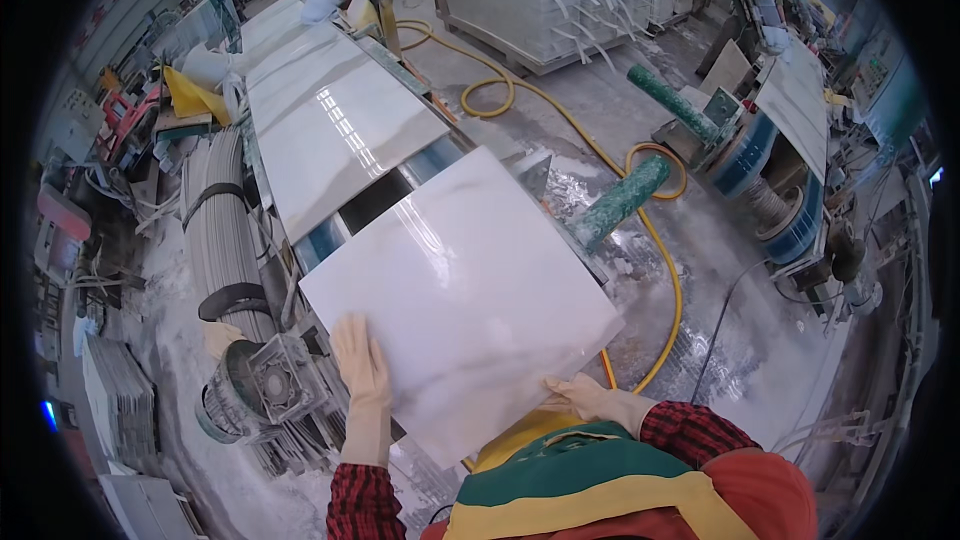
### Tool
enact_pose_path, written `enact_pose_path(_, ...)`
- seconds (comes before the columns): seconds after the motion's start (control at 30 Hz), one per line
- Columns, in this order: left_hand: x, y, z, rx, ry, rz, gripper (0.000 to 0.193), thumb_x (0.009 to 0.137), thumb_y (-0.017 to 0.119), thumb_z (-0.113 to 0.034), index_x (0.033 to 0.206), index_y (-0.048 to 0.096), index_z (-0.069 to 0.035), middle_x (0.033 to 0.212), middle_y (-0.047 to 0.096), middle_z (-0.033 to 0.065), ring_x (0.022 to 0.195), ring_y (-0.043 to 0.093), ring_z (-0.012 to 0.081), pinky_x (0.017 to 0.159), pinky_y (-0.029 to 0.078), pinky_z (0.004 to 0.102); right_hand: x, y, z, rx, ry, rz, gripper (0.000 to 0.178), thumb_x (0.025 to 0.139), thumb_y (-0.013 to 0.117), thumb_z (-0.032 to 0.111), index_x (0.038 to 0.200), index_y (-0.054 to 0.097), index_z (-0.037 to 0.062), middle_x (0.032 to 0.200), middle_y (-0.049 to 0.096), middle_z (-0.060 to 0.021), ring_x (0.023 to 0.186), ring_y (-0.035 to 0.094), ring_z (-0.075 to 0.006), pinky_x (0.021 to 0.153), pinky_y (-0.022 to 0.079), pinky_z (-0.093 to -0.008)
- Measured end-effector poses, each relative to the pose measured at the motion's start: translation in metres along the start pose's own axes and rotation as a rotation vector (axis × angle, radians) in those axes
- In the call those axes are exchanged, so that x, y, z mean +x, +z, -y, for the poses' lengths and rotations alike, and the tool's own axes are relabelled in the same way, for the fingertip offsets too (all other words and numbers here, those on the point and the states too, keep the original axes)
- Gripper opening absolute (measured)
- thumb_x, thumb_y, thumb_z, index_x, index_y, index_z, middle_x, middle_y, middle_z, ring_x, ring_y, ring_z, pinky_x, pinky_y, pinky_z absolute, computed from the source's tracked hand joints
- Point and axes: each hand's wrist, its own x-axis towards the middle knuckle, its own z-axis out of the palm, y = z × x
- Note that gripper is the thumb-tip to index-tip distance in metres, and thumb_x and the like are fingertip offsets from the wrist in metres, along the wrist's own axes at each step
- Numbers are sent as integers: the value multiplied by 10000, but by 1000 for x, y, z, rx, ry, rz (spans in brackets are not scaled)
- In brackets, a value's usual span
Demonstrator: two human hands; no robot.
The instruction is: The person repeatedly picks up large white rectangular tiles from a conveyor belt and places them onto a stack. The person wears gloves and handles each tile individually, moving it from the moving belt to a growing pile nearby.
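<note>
A square white polished stone slab (470, 290) with faint veining lies tilted in front of me, its far part over the end of a roller conveyor. My left hand (362, 360), in a pale rubber glove, rests along the slab's left edge with its fingers stretched out. At the near right edge my right hand (595, 400), gloved alike, takes hold of the slab; some of its fingers are hidden by the edge. A larger white slab (330, 125) with grey veins sits farther up the conveyor, a dark gap between the two.
A yellow hose (672, 310) loops over the wet floor on the right. Green rollers (625, 202) jut out beside the conveyor. To the left stand a motor (275, 380) and a strapped bundle of grey strips (215, 230). Stacked stone (530, 10) lies on a pallet behind.
</note>
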Motion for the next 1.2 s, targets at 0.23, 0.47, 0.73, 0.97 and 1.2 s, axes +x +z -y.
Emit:
enact_pose_path(0.23, 107, -14, 60, 93, 174, -297, 494, 1127, 557, -185, 1588, 555, -7, 1633, 517, 305, 1557, 429, 493, 1310, 259, 593, -57, 35, 87, 9, 64, 133, 587, 1093, 724, 375, 1496, 611, -35, 1467, 698, -164, 1257, 701, -279, 1055, 546, -375)
enact_pose_path(0.47, 236, -29, 13, -242, 53, 47, 593, 1154, 491, -469, 1520, 631, -24, 1532, 622, 290, 1452, 568, 419, 1237, 415, 469, 18, 12, 12, -8, -191, 173, 526, 1095, 733, 325, 1474, 641, -28, 1446, 715, -125, 1205, 700, -246, 1048, 562, -368)
enact_pose_path(0.73, 240, -51, -2, 323, -136, 412, 916, 1015, 412, -813, 1174, 790, 7, 1150, 751, 331, 1164, 694, 510, 996, 529, 565, -13, 26, 39, 187, 31, 229, 509, 1085, 741, 365, 1462, 674, 31, 1379, 743, -117, 1201, 726, -273, 1050, 577, -396)
enact_pose_path(0.97, 207, -121, -106, -203, -262, 187, 484, 1034, 750, -455, 933, 730, 19, 747, 642, 15, 665, 547, 129, 606, 412, 323, -28, -55, 31, -455, -675, 119, 549, 1041, 760, 408, 1423, 701, 19, 1206, 793, -123, 1039, 755, -250, 1013, 571, -385)
enact_pose_path(1.2, 195, -43, -223, -790, -312, 46, 369, 1060, 782, -355, 858, 702, -57, 681, 541, -71, 645, 453, 68, 569, 331, 285, -145, -185, 155, 269, -575, -394, 534, 978, 812, 389, 1330, 734, -5, 1146, 772, -89, 1053, 694, -198, 953, 542, -376)
